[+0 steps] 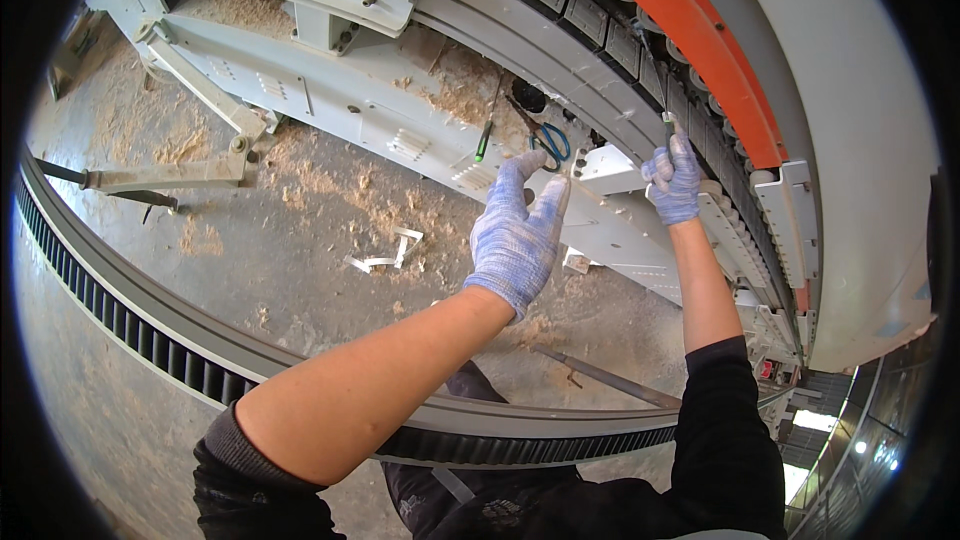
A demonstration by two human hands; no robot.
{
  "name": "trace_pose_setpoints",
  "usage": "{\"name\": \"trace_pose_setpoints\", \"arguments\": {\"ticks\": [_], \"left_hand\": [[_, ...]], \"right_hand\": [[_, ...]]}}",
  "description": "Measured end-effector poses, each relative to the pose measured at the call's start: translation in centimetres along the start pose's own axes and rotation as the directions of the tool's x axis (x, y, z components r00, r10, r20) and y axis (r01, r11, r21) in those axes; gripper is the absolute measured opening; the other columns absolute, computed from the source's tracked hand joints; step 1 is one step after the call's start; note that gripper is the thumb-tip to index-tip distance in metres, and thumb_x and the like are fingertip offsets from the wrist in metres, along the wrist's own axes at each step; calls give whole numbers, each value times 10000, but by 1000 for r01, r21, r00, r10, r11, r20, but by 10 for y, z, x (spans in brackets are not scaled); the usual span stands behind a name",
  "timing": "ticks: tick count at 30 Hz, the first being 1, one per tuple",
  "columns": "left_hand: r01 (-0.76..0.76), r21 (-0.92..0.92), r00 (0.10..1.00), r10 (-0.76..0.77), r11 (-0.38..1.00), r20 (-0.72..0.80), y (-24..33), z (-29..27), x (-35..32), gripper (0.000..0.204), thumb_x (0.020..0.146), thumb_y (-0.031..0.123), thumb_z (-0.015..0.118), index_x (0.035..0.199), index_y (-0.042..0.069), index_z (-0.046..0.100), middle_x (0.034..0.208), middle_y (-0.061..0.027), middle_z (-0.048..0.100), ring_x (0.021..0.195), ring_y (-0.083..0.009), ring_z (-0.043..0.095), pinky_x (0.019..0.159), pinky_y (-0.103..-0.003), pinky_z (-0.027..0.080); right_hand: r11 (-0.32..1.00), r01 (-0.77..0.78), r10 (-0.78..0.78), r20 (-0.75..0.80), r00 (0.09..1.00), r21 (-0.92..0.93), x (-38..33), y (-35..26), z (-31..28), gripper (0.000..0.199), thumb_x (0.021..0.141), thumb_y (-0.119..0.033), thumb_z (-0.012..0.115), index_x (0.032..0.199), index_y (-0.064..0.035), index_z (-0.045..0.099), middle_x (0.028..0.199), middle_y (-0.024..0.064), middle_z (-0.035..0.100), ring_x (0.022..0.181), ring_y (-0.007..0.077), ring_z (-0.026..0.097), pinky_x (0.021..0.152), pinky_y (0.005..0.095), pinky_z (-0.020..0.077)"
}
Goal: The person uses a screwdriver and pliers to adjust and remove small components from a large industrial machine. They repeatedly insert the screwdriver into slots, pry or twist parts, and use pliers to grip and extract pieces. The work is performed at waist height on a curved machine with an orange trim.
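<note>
My left hand point(513, 240), in a pale blue-white knit glove, is held out with its fingers apart and nothing in them. Just beyond its fingertips, scissors point(566, 143) with blue handle loops lie on the machine's pale ledge. Beside them rests a screwdriver point(484, 140) with a green and black handle, its thin shaft pointing away from me. Farther right, my gloved right hand point(675, 183) is closed around a thin-shafted screwdriver point(668, 120). Its shaft reaches up to the row of dark chain pads point(622, 46); whether the tip touches them I cannot make out.
An orange curved guard point(690, 40) runs along the machine's upper right, beside a large grey cover point(830, 90). Wood shavings litter the ledge and floor, with white strips point(400, 248) among them. A curved ribbed rail point(170, 355) crosses in front of my body. A metal bar point(610, 377) lies low.
</note>
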State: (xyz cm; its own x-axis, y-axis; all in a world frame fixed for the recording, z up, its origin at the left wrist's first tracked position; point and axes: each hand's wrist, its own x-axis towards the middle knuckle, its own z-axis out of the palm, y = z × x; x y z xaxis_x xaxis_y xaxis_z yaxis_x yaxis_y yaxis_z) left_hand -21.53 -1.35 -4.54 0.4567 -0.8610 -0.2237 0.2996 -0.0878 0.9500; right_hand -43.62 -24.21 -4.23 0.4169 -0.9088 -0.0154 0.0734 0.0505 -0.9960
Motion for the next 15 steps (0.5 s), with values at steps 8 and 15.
{"name": "trace_pose_setpoints", "arguments": {"ticks": [8, 15], "left_hand": [[23, 14, 1000, -23, 1000, -1, -2, 1, 0, 450, 922, 348, 610, 1304, 131, 512, 1275, -140, 588, 1098, -304, 607, 945, -400, 472], [43, 59, 999, -43, 997, -3, 9, -3, -2, 438, 924, 356, 609, 1301, 155, 513, 1276, -143, 586, 1109, -302, 601, 949, -404, 470]], "right_hand": [[895, -187, 119, -187, 975, -405, 5, -52, 30, 399, 960, -161, 495, 1357, -124, 500, 634, 18, 513, 409, 81, 403, 447, 257, 474], [697, 10, -98, -82, 992, -717, 14, -30, 50, 460, 963, -87, 470, 1423, -102, 460, 713, -48, 384, 591, 46, 337, 528, 208, 346]]}}
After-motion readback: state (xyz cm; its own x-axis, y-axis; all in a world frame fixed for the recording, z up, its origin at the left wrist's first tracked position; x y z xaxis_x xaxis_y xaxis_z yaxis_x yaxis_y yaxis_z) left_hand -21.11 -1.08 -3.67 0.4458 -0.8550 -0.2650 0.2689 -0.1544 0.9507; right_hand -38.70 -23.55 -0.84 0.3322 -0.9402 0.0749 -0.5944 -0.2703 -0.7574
